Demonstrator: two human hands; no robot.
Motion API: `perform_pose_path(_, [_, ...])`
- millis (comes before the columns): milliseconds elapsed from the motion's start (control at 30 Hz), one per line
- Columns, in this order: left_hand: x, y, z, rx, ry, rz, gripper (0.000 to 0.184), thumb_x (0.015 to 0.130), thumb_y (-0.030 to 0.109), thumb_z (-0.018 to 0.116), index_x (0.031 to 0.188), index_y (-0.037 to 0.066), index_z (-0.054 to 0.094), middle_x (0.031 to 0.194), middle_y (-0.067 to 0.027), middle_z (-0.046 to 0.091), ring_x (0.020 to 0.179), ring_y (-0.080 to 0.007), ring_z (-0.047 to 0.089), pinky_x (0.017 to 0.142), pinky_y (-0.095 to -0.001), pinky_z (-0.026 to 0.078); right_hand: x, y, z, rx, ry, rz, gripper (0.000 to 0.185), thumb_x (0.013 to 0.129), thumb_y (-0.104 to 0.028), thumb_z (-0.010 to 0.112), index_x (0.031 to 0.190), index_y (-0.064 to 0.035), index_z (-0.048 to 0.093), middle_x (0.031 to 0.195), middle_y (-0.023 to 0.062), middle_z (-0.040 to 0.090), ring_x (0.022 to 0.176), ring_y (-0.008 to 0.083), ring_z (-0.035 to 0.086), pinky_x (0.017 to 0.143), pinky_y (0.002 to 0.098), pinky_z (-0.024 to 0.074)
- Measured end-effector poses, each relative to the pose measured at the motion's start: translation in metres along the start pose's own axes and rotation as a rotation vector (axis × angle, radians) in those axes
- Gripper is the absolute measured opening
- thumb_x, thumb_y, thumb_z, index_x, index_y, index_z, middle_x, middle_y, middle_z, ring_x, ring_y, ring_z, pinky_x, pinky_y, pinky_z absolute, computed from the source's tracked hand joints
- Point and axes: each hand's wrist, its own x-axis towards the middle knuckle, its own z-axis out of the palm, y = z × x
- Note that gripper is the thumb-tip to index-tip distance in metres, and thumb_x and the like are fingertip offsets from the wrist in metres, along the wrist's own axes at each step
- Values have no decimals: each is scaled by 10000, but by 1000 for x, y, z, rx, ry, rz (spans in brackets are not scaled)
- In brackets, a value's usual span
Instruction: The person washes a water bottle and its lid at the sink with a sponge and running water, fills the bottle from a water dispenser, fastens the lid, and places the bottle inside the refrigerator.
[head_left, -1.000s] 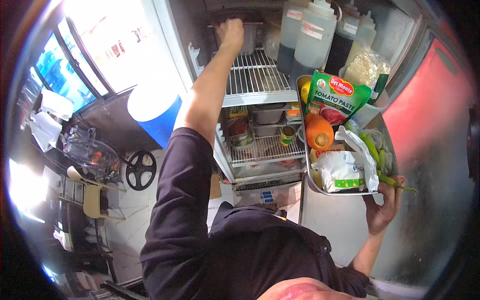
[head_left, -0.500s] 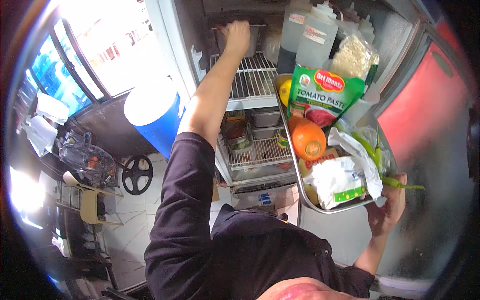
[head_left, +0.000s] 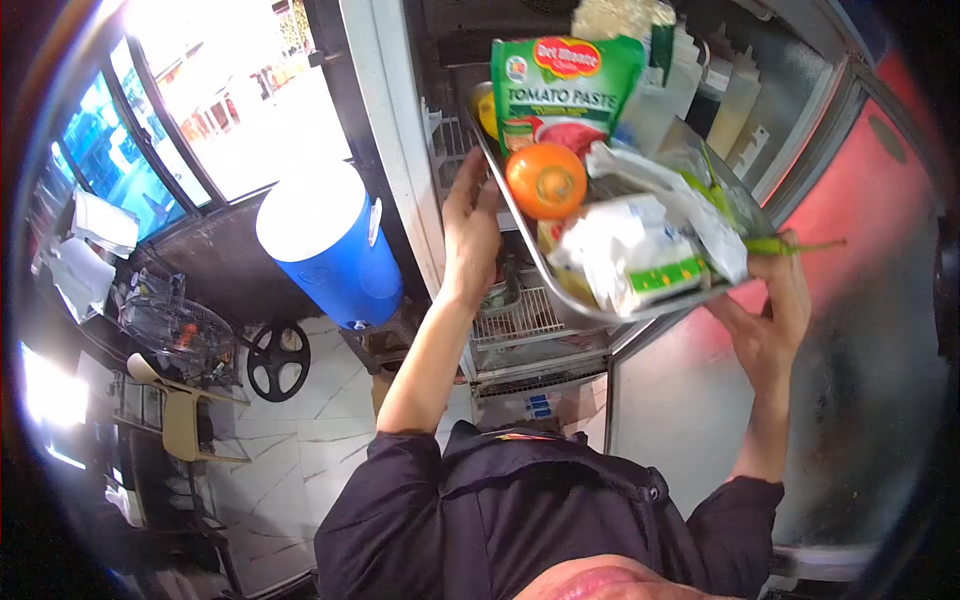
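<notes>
Left hand point(head_left: 470, 238) shifting from shelf point(head_left: 447, 160) to tray's point(head_left: 562, 292) side, fingers extended, hold unclear; right hand point(head_left: 768, 308) gripping corner, fingers curled; both hands now flanking tray.

Silver tray point(head_left: 572, 303), green pouch point(head_left: 568, 92), orange carrot point(head_left: 546, 181) by left hand point(head_left: 470, 235)
White packet point(head_left: 620, 240) bears a yellow-spotted green band point(head_left: 662, 282); green chilli point(head_left: 800, 245) by right hand point(head_left: 766, 312)

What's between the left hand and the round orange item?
In the head view, the side of the metal tray lies between the left hand and the round orange item.
</notes>
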Motion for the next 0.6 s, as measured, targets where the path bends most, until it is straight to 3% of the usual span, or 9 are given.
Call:
perform_pose_path(167, [-28, 29, 16, -74, -130, 68, 459, 943, -7, 416, 1399, 6, 362, 1333, -143, 492, 1224, -206, 472, 1043, -316, 348, 35, 10, 41, 43, 16, 27, 408, 554, -65, 828, 879, -10, 588, 844, 92, 563, 794, 272, 529, 692, 341, 421])
perform_pose_path(333, [-15, 40, 28, -230, -195, 64, 537, 860, -81, 452, 1375, 4, 326, 1275, -144, 507, 1200, -217, 493, 1003, -336, 427, 72, 23, 80, 144, 59, 34, 431, 561, -99, 832, 920, -33, 602, 839, 93, 545, 805, 251, 531, 688, 333, 439])
perform_pose_path(533, [40, 29, 31, -321, -214, 70, 514, 758, -139, 377, 1260, -26, 377, 1195, -151, 510, 1068, -262, 561, 910, -384, 512, 99, 56, 122, 67, 122, -70, 481, 582, -166, 846, 967, -28, 593, 876, 66, 569, 811, 188, 553, 620, 295, 454])
perform_pose_path(567, [53, 25, 30, -327, -198, 71, 502, 758, -137, 377, 1249, -29, 383, 1166, -146, 519, 1039, -259, 569, 903, -387, 512, 104, 58, 129, 131, 114, -6, 503, 562, -179, 842, 982, -55, 595, 917, 118, 586, 905, 319, 542, 781, 400, 445])
perform_pose_path(600, [64, 23, 30, -332, -181, 67, 490, 758, -134, 377, 1238, -32, 390, 1138, -141, 528, 1009, -255, 578, 896, -389, 513, 109, 61, 136, 112, 122, -18, 507, 560, -185, 841, 983, -58, 594, 916, 118, 585, 907, 318, 543, 782, 400, 445])
